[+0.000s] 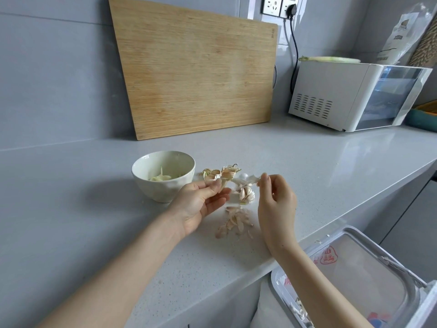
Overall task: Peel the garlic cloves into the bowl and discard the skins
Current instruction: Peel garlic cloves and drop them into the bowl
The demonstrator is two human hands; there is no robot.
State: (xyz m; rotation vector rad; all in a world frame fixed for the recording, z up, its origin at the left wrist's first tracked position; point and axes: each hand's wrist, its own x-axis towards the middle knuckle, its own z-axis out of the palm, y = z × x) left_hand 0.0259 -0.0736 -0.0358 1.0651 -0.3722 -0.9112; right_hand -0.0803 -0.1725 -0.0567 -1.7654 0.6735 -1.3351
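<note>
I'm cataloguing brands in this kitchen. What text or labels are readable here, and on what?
"山", likely, in red above a cartoon logo on the bin liner; other red print unreadable.
Cutting board: corner stamp too small to read.
Packet at upper right: labels blurred.

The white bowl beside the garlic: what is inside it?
Inside the white bowl lie a few pale yellowish pieces, likely peeled garlic. The bowl's near wall hides its bottom, so how many there are cannot be told.
</note>
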